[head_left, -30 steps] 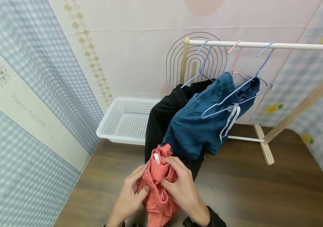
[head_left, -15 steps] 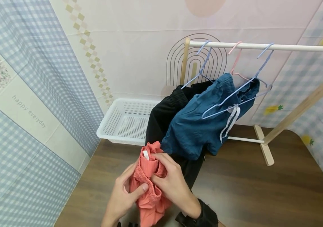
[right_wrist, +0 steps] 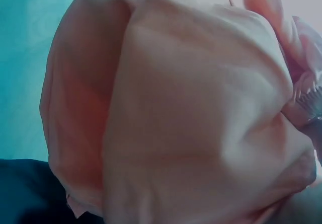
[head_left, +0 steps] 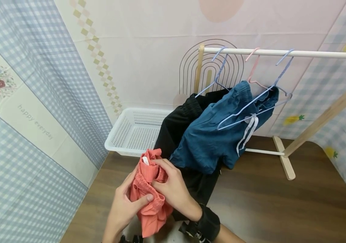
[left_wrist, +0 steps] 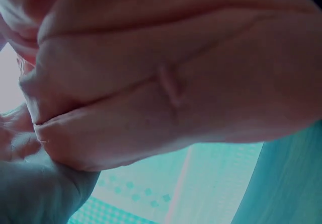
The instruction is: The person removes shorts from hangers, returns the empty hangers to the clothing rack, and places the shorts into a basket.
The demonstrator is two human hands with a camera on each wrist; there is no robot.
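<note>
Both hands work a bunched coral garment (head_left: 148, 195) low in front of the rack (head_left: 282, 53), above the wooden floor (head_left: 282, 209). The left hand (head_left: 122, 209) grips the cloth from the side away from the rack, thumb curled over the elastic waistband; the right hand (head_left: 173, 189) closes its fingers on the same waistband from the rack side, a dark strap around its wrist. A white label (head_left: 145, 160) shows at the top of the folds. The garment hangs from the two hands and does not touch the rack.

On the rack's white bar hang three wire hangers: a blue hanger (head_left: 218, 72) nearest the wooden post, a pink hanger (head_left: 253, 67) next to it, and another blue one (head_left: 277, 72) farther along. Teal shorts (head_left: 212, 135) with a white drawstring hang from them, with black trousers (head_left: 176, 125) just behind, draping to the floor beside the coral garment. A white basket (head_left: 130, 130) sits on the floor beside the rack's post, against the wall.

Both wrist views are filled by coral cloth (left_wrist: 166, 83) held close to the lens; part of the left palm shows at the edge, and the fingers cannot be made out there.
</note>
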